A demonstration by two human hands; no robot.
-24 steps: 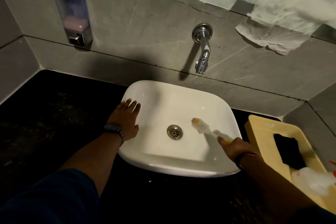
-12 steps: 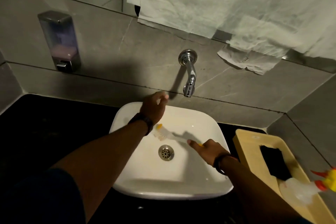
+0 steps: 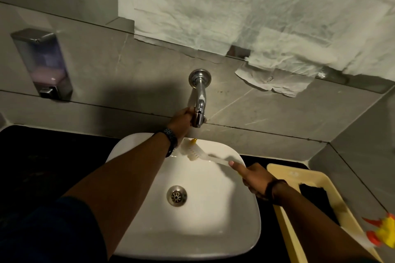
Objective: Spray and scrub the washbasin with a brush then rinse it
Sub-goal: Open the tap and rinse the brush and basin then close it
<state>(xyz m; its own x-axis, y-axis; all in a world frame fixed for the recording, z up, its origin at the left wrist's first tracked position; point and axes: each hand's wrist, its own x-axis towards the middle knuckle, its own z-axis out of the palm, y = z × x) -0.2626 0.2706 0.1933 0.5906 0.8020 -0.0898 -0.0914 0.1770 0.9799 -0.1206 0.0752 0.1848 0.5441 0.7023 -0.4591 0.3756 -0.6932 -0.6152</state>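
Observation:
The white washbasin (image 3: 213, 215) sits on a black counter, its steel drain (image 3: 176, 195) in the middle. A chrome tap (image 3: 199, 96) comes out of the grey wall above it. My left hand (image 3: 181, 120) is stretched up and closed around the tap's lower end. My right hand (image 3: 253, 178) grips the handle of a white brush (image 3: 199, 152), forefinger laid along it. The bristle head with its yellow tip rests on the basin's far rim, under the tap. No water stream is visible.
A yellow tray (image 3: 286, 226) stands right of the basin with a dark cloth (image 3: 314, 196) in it. A spray bottle's orange and yellow nozzle (image 3: 382, 234) shows at the right edge. A soap dispenser (image 3: 41, 63) hangs at the left, and crumpled paper (image 3: 235, 17) covers the wall above.
My left hand has risen from the basin's left rim to the tap and closed on it. My right hand has swept the brush from near the drain to the far rim.

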